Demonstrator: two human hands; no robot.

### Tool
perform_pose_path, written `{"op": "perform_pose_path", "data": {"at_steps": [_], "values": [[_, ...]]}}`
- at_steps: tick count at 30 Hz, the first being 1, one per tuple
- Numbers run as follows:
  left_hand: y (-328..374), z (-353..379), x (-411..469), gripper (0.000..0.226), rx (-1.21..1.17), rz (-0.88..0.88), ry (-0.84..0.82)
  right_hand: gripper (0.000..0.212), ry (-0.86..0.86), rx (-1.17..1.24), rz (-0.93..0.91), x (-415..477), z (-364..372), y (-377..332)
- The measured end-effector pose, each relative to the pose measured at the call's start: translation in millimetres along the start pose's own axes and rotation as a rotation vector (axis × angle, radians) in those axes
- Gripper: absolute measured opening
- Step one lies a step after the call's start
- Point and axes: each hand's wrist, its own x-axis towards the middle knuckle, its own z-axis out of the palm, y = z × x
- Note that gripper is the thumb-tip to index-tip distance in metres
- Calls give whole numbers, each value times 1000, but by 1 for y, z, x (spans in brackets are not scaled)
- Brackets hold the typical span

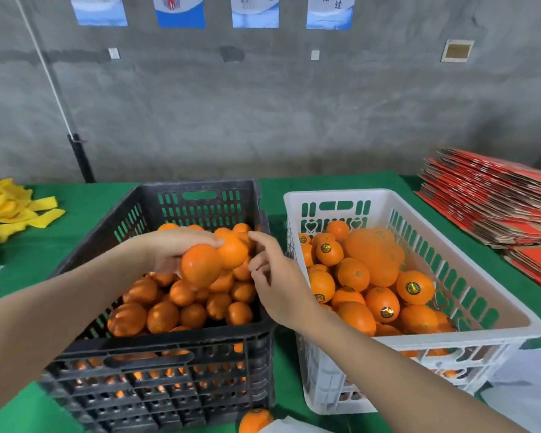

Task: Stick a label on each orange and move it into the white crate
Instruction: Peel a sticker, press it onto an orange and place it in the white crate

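My left hand [172, 248] holds two oranges above the black crate [156, 354]: a nearer orange [200, 265] and a second orange [233, 251] just behind it. My right hand [274, 276] hovers right beside them, index finger raised toward the far orange, other fingers curled; whether it holds a label cannot be made out. The black crate is full of unlabelled oranges. To its right the white crate [450, 335] holds many oranges, several showing round dark labels such as one labelled orange [414, 287].
A loose orange [254, 420] lies on the green table in front of the crates, next to a white sheet [281, 426]. Yellow strips [13, 210] are piled at the far left. Stacked red flat cartons [494, 201] fill the right side. A grey wall stands behind.
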Motion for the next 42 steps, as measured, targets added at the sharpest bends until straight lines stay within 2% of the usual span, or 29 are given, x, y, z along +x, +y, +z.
{"op": "perform_pose_path", "data": {"at_steps": [3,6,9,14,16,18,20,22,24,28,29,31,33,35,36,37,39,42], "values": [[0,-3,-13,67,-167,111,-3,79,30,86,-21,6,-12,-8],[-1,6,-25,66,-242,161,-23,104,-49,127,-93,19,-27,-26],[-5,19,-33,66,-283,200,-3,109,-136,91,-140,28,-38,-39],[-12,26,-42,64,-510,152,124,111,-48,94,-38,24,-41,-39],[-21,28,-38,58,-380,85,250,106,-67,245,102,20,-43,-37],[-34,29,-29,55,-182,-2,364,90,-107,566,297,17,-45,-36],[-44,34,-21,57,-145,-81,369,76,-143,896,443,15,-48,-36],[-48,41,-16,60,-55,-128,368,61,-170,1097,542,13,-51,-38],[-53,47,-11,62,145,-183,340,50,-197,1145,620,11,-52,-39],[-54,57,-14,46,581,-346,184,56,-279,1092,679,7,-55,-39],[-51,59,-20,42,692,-360,145,59,-280,1125,678,6,-55,-39],[-47,61,-26,33,811,-265,102,69,-277,1186,654,5,-55,-37],[-41,64,-31,30,626,-17,169,79,-296,1109,586,3,-53,-37],[-31,66,-39,38,5,268,266,89,-262,918,502,-1,-49,-36],[-27,66,-43,48,-330,370,236,94,-227,829,458,-3,-47,-36],[-24,65,-47,59,-539,453,162,99,-190,752,415,-6,-45,-37],[-17,73,-60,68,-570,537,66,106,-127,618,335,-11,-44,-41],[-14,94,-68,66,-505,504,-2,103,-47,494,215,-17,-44,-48]]}}
